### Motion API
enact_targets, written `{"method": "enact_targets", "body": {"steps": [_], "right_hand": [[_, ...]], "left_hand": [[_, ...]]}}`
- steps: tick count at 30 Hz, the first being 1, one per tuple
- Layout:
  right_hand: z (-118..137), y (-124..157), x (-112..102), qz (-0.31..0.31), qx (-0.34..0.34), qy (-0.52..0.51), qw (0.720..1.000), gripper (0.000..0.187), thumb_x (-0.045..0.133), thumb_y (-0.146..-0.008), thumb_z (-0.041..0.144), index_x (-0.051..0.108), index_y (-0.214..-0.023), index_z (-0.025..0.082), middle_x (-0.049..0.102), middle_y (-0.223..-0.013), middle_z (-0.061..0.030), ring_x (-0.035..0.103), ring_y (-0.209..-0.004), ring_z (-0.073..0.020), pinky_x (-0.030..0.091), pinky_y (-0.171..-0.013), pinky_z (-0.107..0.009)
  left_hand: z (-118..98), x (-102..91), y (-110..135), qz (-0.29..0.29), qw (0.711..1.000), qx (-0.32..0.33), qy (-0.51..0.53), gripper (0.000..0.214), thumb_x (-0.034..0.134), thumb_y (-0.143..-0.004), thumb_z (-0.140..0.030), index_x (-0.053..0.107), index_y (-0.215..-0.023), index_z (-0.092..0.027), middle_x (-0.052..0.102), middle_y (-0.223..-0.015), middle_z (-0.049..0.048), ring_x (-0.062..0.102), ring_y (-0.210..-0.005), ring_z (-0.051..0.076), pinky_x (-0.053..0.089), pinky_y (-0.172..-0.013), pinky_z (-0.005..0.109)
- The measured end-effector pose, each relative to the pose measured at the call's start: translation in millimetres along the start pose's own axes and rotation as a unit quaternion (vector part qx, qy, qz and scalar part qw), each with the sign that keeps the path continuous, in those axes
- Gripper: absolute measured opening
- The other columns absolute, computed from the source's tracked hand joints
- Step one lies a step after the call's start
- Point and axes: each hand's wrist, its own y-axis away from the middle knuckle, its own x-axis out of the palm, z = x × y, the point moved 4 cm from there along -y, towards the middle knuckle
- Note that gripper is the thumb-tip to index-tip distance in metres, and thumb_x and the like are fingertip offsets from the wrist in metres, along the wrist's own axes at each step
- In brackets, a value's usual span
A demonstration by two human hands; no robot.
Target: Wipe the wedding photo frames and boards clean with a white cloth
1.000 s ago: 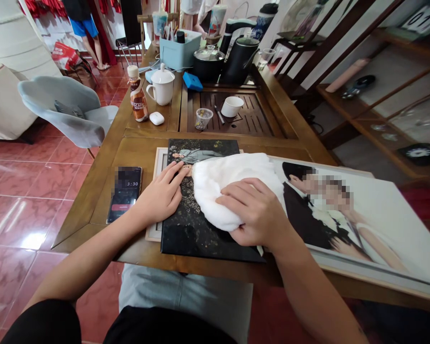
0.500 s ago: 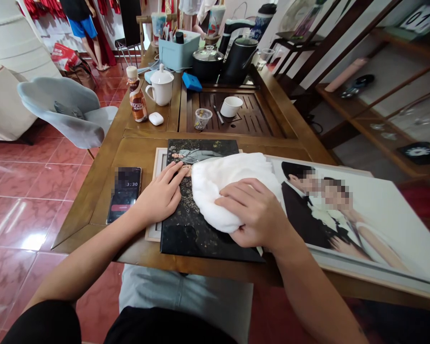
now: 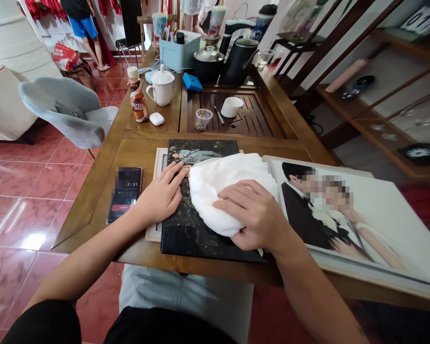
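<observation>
Head view: right hand [image 3: 255,217] presses a bunched white cloth [image 3: 226,188] onto the dark photo panel [image 3: 193,224] at the table's [image 3: 136,148] near edge, fingers curled over it. Left hand [image 3: 161,196] lies flat and open on the panel's left side, beside a phone [image 3: 124,193].

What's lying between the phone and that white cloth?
In the head view, the left hand lies flat between the phone and the white cloth, pressing on the dark photo print.
</observation>
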Motion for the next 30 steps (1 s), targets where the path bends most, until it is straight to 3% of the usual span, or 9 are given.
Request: {"method": "enact_targets", "body": {"steps": [3, 9, 15, 23, 30], "right_hand": [[-0.6, 0.9, 0.2, 0.004, 0.006, -0.009, 1.0, 0.036, 0.053, -0.065, 0.015, 0.071, -0.096, 0.018, 0.072, -0.096, -0.0093, 0.063, -0.09, -0.026, 0.044, -0.086, -0.042], [-7.9, 0.1, -0.2, 0.016, 0.096, 0.072, 0.993, 0.035, 0.057, -0.065, 0.014, 0.069, -0.098, 0.018, 0.074, -0.097, -0.0095, 0.064, -0.09, -0.0273, 0.043, -0.083, -0.04], [1.6, -2.1, -0.1, 0.001, -0.002, 0.011, 1.0, 0.034, 0.051, -0.066, 0.016, 0.068, -0.096, 0.016, 0.073, -0.095, -0.011, 0.066, -0.09, -0.0261, 0.045, -0.087, -0.041], [-4.0, -1.1, 0.0, 0.005, 0.071, 0.076, 0.995, 0.034, 0.057, -0.07, 0.016, 0.07, -0.101, 0.015, 0.076, -0.099, -0.0121, 0.066, -0.09, -0.0279, 0.045, -0.083, -0.041], [5.6, -2.4, 0.3, -0.005, -0.022, -0.016, 1.0, 0.035, 0.05, -0.071, 0.019, 0.069, -0.101, 0.017, 0.075, -0.099, -0.0104, 0.067, -0.091, -0.0265, 0.046, -0.087, -0.043]], "left_hand": [[0.4, -0.3, 0.4, -0.003, 1.0, -0.001, 0.001, 0.054, 0.034, -0.103, -0.02, 0.039, -0.156, -0.012, 0.036, -0.165, 0.0184, 0.025, -0.158, 0.033, 0.027, -0.129, 0.055], [-1.2, -0.6, 0.8, 0.002, 1.0, -0.003, 0.003, 0.055, 0.031, -0.104, -0.02, 0.037, -0.157, -0.011, 0.035, -0.166, 0.018, 0.023, -0.159, 0.032, 0.027, -0.129, 0.055], [0.1, 0.9, 0.2, 0.004, 1.0, -0.001, -0.004, 0.054, 0.032, -0.103, -0.02, 0.039, -0.155, -0.008, 0.034, -0.165, 0.021, 0.024, -0.159, 0.034, 0.027, -0.129, 0.056], [-1.2, -0.7, 0.3, 0.002, 1.0, -0.001, -0.001, 0.053, 0.032, -0.104, -0.02, 0.039, -0.155, -0.009, 0.035, -0.165, 0.0194, 0.024, -0.159, 0.033, 0.026, -0.13, 0.054], [-0.6, 0.2, 0.0, 0.0, 1.0, 0.008, -0.007, 0.051, 0.033, -0.103, -0.019, 0.042, -0.151, -0.008, 0.036, -0.164, 0.0218, 0.025, -0.158, 0.034, 0.028, -0.129, 0.056]]}}
